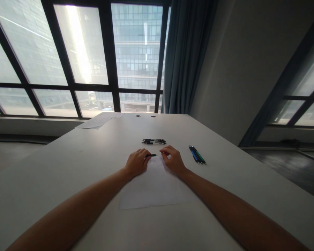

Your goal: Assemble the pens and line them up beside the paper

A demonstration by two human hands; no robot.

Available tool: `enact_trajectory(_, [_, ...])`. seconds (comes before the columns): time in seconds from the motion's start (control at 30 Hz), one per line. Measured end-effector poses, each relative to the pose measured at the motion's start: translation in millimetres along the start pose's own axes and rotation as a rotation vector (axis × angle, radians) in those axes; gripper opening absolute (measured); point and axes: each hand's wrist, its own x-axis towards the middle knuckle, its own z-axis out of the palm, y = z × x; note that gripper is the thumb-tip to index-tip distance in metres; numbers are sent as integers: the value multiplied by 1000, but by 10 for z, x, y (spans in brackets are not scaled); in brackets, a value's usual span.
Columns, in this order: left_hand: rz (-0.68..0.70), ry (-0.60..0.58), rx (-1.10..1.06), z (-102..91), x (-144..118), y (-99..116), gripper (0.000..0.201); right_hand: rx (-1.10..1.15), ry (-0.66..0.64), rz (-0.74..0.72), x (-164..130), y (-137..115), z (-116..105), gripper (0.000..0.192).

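Pen, dark-bodied, lies horizontal between both hands, just above the far edge of a white paper sheet, about mid-width of the surface and nearer its near edge than its far one. Left hand is curled, fingers closed around the pen's left end; knuckles rest on or just above the sheet. Right hand is loosely curled, fingertips pinched together at the pen's right tip; whether they actually touch the tip or cap I cannot tell at this size.

Other items: a small cluster of dark pens lies beyond the hands toward the far edge; a second group of blue and green pens lies to the right of the right hand, well apart from it. Loose papers sit at the far left corner.

Judgement: step in hand looks like handling the pen at its tip end, two-handed. Any next move would call for a firm left grip on the barrel and a fine pinch from the right
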Motion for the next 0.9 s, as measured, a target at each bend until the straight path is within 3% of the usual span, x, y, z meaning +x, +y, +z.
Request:
enact_trajectory(0.13, [-5, -15, 13, -7, -2, 2, 12, -12, -13, 8, -7, -6, 11, 18])
enact_trajectory(0.27, [-7, -28, 18, -9, -5, 1, 12, -27, 9, 114, 0, 49, 10, 18])
enact_trajectory(0.43, [-7, -44, 18, 1, -6, 3, 14, -134, -11, 268, 62, 294, -108, 10])
enact_trajectory(0.6, [-14, -60, 22, -4, 2, 12, 13, -298, -86, 252, 85, 508, -235, 21])
enact_trajectory(0.9, [-6, -63, 25, 7, -5, 2, 14, -458, -200, 375, 60, 470, -238, 20])
